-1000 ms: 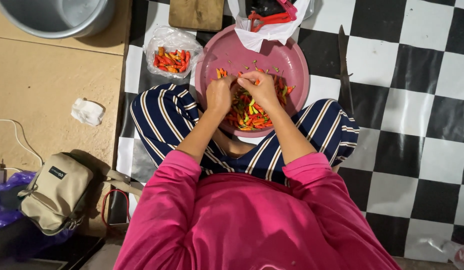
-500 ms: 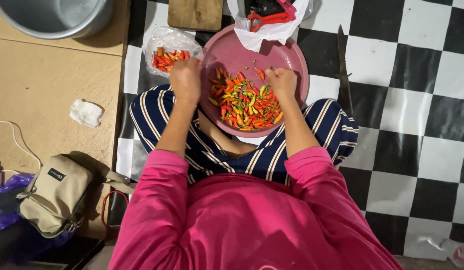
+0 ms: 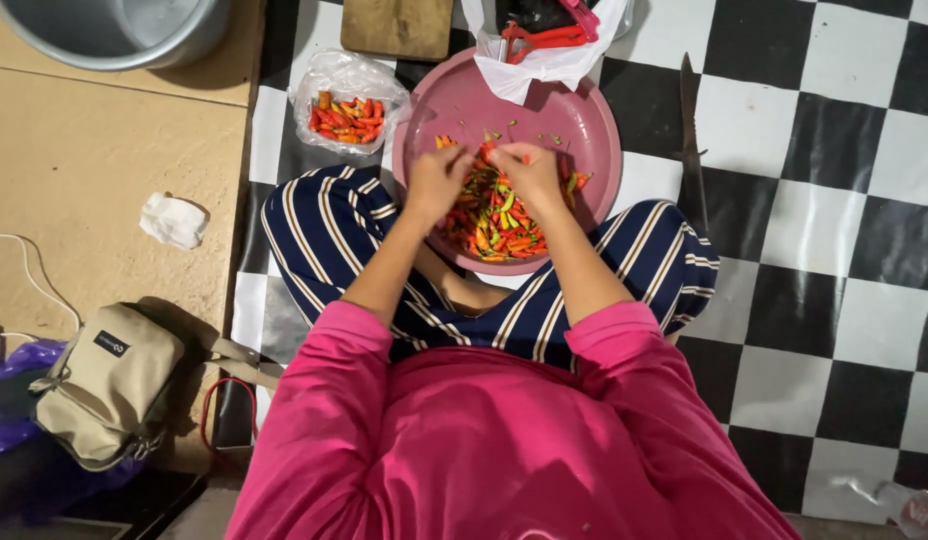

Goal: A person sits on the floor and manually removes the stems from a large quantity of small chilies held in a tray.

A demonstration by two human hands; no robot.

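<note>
Left hand: over the near-left part of the pink basin, fingers curled down into the chilli heap; closed on one or merely resting, cannot tell.
Right hand: beside the left, almost touching it at the heap's far edge; fingers bent and pinched together, seemingly on a small red chilli, the grip itself hidden.
Change since half a second ago: then spread apart at the basin's left and right rims; now drawn together over the middle of the heap.
Meaning: judged as a return to picking through single chillies after a hold on the rim; sorting or stemming under way, heap largely unworked.
Chilli heap: red, orange and green, piled in the near half of the basin; loose green bits scattered on the bare far half.
Pink basin: on the checkered floor mat, held between striped-trousered knees.
Clear bag of chillies: on the mat, just left of the basin's far-left rim, apart from both hands.
White bag with red-handled tool: draped over the basin's far rim.
Long knife: flat on the mat, right of the basin, untouched.
Wooden board: at the mat's far edge.
Beige pouch: on the tan floor, well left.
</note>
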